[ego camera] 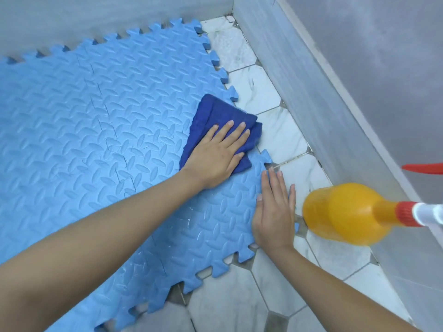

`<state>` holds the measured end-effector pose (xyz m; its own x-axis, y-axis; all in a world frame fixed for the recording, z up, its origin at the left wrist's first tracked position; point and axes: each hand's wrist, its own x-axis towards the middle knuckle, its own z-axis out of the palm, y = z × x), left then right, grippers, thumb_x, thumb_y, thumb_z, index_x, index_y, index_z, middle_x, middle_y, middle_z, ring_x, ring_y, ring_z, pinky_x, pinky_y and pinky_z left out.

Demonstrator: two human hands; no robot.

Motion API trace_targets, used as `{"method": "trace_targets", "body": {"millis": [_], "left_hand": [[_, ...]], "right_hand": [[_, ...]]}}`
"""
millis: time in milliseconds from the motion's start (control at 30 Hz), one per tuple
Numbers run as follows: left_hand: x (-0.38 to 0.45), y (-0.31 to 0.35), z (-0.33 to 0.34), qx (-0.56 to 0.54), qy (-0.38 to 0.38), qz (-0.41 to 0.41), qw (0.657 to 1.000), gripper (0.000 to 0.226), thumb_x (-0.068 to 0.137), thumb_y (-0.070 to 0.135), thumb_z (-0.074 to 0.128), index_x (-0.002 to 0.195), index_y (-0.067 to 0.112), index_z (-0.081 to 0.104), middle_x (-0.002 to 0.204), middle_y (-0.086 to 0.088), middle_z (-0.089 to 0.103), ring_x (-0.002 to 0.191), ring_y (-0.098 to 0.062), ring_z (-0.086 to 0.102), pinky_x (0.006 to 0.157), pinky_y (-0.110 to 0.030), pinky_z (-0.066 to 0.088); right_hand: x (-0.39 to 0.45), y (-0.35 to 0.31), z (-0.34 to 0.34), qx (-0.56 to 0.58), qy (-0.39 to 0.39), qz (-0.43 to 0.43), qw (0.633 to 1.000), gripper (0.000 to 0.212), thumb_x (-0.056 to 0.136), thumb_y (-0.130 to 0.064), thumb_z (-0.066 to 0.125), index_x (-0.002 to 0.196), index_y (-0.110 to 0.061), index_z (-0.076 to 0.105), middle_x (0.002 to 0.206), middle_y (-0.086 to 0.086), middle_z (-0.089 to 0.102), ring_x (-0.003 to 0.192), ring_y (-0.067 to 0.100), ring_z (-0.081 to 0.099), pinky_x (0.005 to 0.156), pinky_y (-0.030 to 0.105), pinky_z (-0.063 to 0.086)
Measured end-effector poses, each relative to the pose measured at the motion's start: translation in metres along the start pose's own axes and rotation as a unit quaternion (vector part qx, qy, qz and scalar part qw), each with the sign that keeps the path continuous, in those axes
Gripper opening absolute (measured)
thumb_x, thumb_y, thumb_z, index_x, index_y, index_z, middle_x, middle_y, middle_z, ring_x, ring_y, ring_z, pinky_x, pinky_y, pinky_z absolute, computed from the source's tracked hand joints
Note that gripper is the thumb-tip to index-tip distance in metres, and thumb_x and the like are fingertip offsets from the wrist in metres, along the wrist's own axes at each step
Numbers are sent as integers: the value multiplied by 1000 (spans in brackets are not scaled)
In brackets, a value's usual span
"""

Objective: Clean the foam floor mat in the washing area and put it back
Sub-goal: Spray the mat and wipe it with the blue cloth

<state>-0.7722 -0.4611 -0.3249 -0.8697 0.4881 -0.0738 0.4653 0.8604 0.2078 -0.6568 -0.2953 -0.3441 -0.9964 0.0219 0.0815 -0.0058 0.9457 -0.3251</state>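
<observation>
Your left hand [217, 153] presses a cloth [220, 123] flat-fingered onto the mat [96, 121]. Your right hand [274, 212] lies flat on the mat's edge, beside a bottle [342, 213].

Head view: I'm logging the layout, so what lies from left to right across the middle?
foam mat → dark blue cloth under the left hand → right hand → orange spray bottle

Both bare arms reach forward; the left hand [217, 152] lies flat with straight fingers, the right hand [274, 212] also flat.
</observation>
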Motion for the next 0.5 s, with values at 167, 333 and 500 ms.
{"method": "trace_targets", "body": {"millis": [167,333,500], "left_hand": [[-156,26,9,14,-51,98,994,56,96,38,31,148,16,32,156,-2,27,142,-25,27,112,-43,20],[-137,21,13,25,-28,29,999,55,97,40,26,147,18,34,155,-2,29,141,-25,30,113,-45,19],[-55,14,10,14,5,-90,996,57,97,40,18,149,18,27,158,-5,23,144,-29,20,116,-47,12]], "right_hand": [[0,3,1,52,16,6,999,56,93,-13,27,147,-5,40,154,7,39,148,19,23,123,47,8],[1,1,0,43,13,5,999,57,91,-14,27,146,-5,42,153,8,42,147,23,27,122,45,12],[3,-1,-5,30,9,12,999,54,92,-16,32,143,-6,44,150,8,46,144,25,33,113,45,29]]}}
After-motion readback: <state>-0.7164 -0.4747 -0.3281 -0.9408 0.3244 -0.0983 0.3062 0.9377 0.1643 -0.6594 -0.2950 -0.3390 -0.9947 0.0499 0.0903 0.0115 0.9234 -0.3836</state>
